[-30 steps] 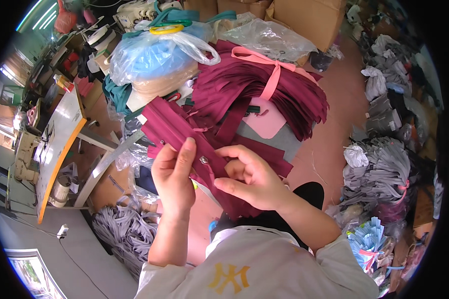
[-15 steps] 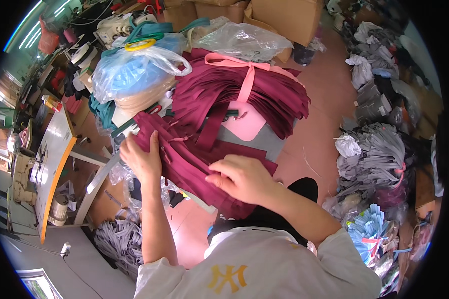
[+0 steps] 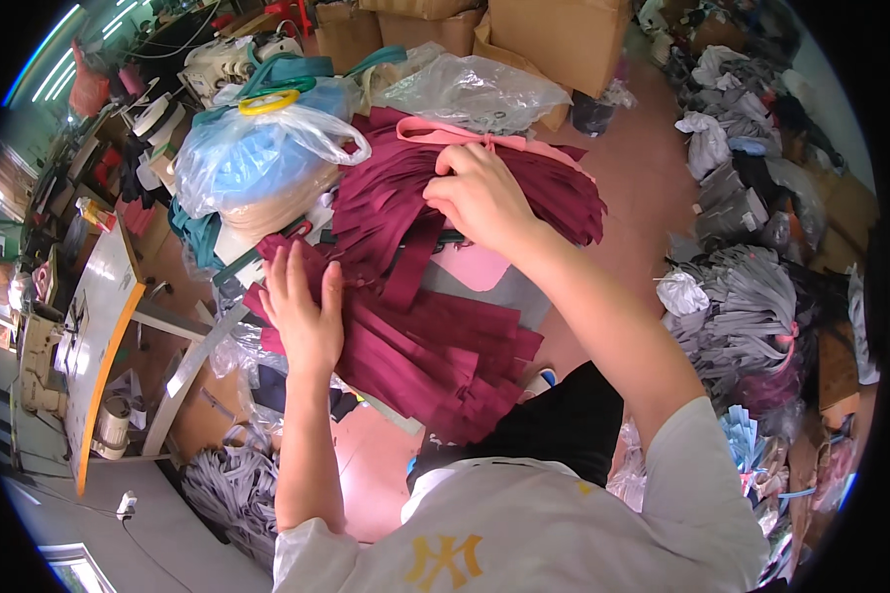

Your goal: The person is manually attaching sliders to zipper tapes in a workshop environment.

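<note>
In the head view, the left hand [image 3: 307, 321] lies with fingers apart on 1 loose pile of maroon strips [image 3: 425, 346], most of it right of the fingers. The right hand [image 3: 483, 203] curls over 1 maroon bundle [image 3: 569, 198] by 1 pink ribbon [image 3: 435, 130]; I cannot tell if its fingertips grip.

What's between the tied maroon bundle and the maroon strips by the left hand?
The head view shows a flat pink piece, some grey surface and a slanting maroon strip there.
</note>
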`<state>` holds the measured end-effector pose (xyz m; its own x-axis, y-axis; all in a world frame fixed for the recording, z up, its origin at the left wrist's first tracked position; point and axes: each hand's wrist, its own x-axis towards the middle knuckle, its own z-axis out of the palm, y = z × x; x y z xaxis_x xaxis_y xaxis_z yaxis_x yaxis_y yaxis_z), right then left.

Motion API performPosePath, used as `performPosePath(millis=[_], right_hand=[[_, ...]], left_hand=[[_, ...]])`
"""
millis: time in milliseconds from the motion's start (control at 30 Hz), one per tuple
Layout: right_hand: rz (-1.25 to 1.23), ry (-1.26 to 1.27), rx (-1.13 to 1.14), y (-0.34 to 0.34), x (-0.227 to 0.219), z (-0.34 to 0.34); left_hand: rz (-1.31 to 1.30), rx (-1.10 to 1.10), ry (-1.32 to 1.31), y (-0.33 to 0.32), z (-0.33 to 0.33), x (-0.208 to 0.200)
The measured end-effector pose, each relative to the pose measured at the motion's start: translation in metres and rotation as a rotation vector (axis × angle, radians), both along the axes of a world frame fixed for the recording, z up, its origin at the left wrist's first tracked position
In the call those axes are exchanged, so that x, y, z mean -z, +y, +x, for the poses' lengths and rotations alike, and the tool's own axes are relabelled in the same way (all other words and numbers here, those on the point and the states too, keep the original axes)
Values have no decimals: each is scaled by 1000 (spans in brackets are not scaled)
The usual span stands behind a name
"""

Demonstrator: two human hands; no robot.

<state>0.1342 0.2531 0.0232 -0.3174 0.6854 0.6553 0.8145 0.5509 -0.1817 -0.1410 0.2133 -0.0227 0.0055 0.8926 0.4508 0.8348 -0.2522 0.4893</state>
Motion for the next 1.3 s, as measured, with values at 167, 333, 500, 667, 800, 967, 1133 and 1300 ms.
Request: performPosePath(millis=[167, 333, 500, 667, 800, 967, 1133, 1300], right_hand=[[164, 367, -37, 16, -21, -4], [-60, 703, -120, -32, -81, -34], [-240, 658, -350, -82, -79, -64], [-529, 670, -382, -88, -10, -43], [-514, 692, 15, -72, 22, -38], [-368, 802, -173, -107, -6, -50], [-470, 1007, -282, -144, -35, -53], [-602, 928, -381, -169, -26, -50]], left_hand=[[-17, 120, -494, -36, -10, -30], [-302, 489, -843, -58, 23, -64], [-29, 669, -1227, -53, 31, -79], [7, 687, -1401, -63, 32, -96], [14, 389, -1601, -59, 61, -75], [186, 311, -1537, -79, 32, -45], [-341, 547, -1420, -105, 39, -53], [-261, 517, -1450, -83, 45, -72]])
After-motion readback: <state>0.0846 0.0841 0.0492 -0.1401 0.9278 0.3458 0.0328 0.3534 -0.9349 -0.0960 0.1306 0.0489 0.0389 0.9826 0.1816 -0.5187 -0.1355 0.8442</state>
